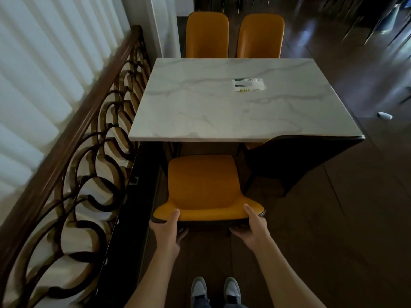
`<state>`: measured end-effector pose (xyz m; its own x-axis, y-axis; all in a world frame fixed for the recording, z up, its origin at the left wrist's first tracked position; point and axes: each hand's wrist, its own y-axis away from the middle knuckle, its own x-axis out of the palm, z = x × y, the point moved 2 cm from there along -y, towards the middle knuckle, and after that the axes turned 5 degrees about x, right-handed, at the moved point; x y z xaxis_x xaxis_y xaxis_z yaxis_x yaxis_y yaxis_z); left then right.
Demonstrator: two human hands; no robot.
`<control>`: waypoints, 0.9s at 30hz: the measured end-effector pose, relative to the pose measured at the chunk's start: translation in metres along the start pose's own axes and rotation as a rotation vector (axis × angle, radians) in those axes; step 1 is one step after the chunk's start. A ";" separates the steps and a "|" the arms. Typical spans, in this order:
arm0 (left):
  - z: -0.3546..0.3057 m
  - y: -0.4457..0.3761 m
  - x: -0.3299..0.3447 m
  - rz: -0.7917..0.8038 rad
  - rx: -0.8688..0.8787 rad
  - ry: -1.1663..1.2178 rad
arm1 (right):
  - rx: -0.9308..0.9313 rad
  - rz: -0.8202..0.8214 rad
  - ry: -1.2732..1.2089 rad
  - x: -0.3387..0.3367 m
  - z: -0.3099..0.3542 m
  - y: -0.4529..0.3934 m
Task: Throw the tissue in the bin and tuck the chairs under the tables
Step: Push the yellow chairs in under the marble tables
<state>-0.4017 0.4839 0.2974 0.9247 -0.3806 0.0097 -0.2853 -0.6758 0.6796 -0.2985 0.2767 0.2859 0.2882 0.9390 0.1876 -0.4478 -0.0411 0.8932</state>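
Now both the left hand (168, 230) and right hand (255, 227) clamp the orange chair's (202, 185) backrest top, thumbs over.

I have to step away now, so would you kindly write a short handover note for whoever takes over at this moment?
Left hand and right hand: both grip the backrest top of the near orange chair.
That chair: its seat is almost wholly out from under the marble table, not yet tucked.
Dark-backed chair on the right: angled, partly under the table.
Two far chairs: close against the far edge.
Tissue pack lies on the table; a small white scrap, perhaps the tissue, lies on the floor to the right. No bin in view.
Left: push this chair in, straighten the dark one, bin the tissue.
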 end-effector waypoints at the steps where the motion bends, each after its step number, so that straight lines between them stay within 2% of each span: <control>1: 0.000 -0.001 0.001 0.000 0.003 0.012 | 0.005 0.009 -0.027 0.001 0.001 -0.001; 12: -0.013 -0.020 0.008 0.014 0.045 0.005 | -0.019 0.004 -0.053 0.014 0.003 -0.012; 27: -0.060 -0.073 0.055 0.075 0.070 -0.007 | -0.064 0.020 -0.109 0.073 0.038 -0.043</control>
<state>-0.3151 0.5504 0.2927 0.8984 -0.4360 0.0538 -0.3711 -0.6876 0.6241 -0.2264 0.3337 0.2768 0.3676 0.8952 0.2519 -0.5063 -0.0346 0.8616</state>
